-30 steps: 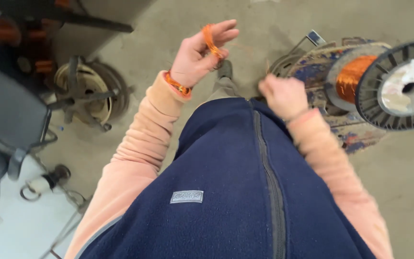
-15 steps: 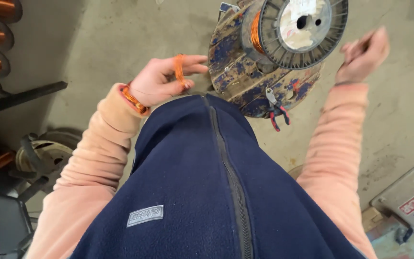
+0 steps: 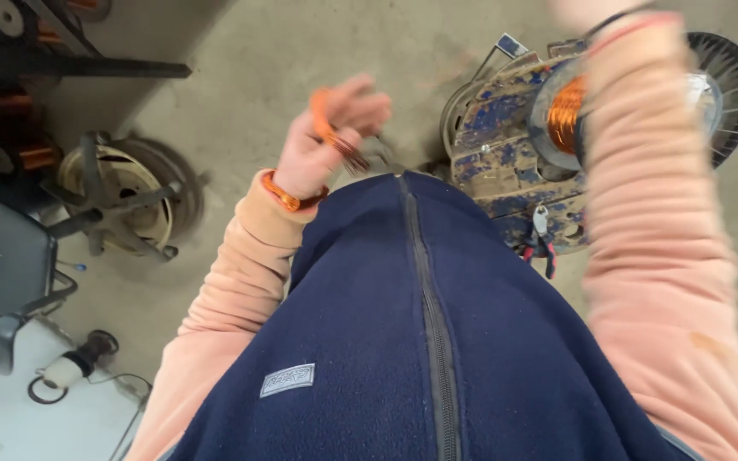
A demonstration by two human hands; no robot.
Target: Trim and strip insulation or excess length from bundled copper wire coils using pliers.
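Note:
My left hand [image 3: 328,141] is raised in front of my chest, with a loop of orange copper wire [image 3: 325,126] wound around its fingers and gripped there. An orange band sits on that wrist. My right arm in a peach sleeve [image 3: 642,171] reaches up past the top edge, and only a blurred sliver of the right hand [image 3: 578,8] shows, so its grip is unreadable. Below the right arm, a large spool of copper wire [image 3: 567,113] rests on a worn blue metal stand [image 3: 497,162].
Red-handled pliers [image 3: 541,239] lie at the stand's edge. A round metal reel with spokes [image 3: 117,201] sits on the concrete floor at left, near a dark chair [image 3: 2,256]. More copper coils [image 3: 19,102] are stacked at the far left. A small white cylinder [image 3: 70,367] lies lower left.
My head has swung, shifting the spool across the view. The left hand stays raised with the wire loop. The right arm has lifted higher, taking the hand nearly out of view.

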